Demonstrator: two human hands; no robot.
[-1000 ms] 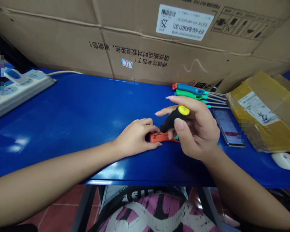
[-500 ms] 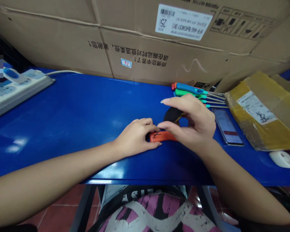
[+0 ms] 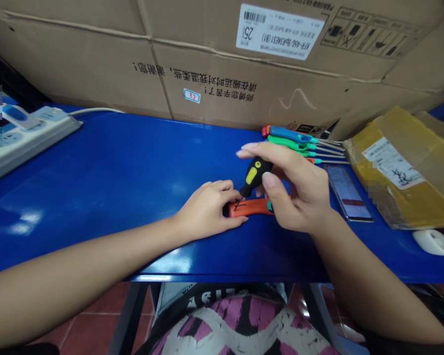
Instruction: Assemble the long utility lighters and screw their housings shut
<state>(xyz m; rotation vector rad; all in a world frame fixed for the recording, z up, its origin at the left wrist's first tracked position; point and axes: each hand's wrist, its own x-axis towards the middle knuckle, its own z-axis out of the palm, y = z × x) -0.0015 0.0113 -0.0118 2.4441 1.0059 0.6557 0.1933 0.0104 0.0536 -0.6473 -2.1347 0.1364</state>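
The right hand grips a black-yellow screwdriver, its tip touching the orange handle that the left hand holds closed on the table.

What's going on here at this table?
The right hand holds a black-and-yellow screwdriver, its tip at an orange handle that the left hand holds down on a blue table. More screwdrivers lie in a row nearby.
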